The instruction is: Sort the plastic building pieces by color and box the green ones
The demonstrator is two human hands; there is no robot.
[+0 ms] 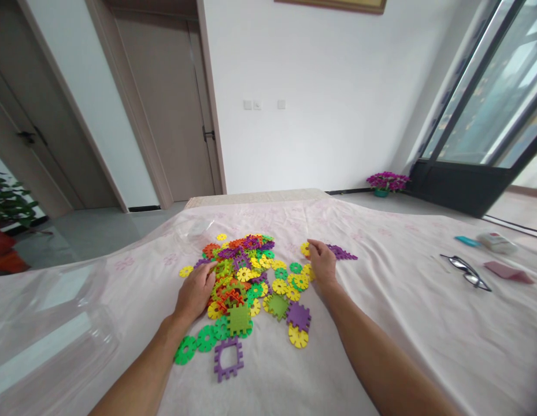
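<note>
A plain white wall (320,75) fills the upper middle of the frame, and below it a table under a pale pink cloth (381,312) spreads across the bottom. Clear plastic containers (73,323) lie at the lower left. In the lower centre I see the heap of plastic pieces (244,274), bright and jumbled: orange, purple, yellow and two greens, some round with notched edges like little cogs, others square with toothed sides. It piles thickest toward the back and thins to single pieces in front.

The left hand (197,289) sits against the heap's left edge, fingers curled and close together; whether they grip a piece I can't tell. The right hand (323,263) is right of the heap, its thumb and forefinger drawn near each other at a yellow piece (305,249), though I can't make out whether they pinch it.

Dark-framed glasses (467,271) lie at the right. A purple piece (343,253) lies just beside the right hand. Nearest the bottom edge is an open purple square frame (217,359); above it, a solid lime-green square (239,319) overlaps green discs.
</note>
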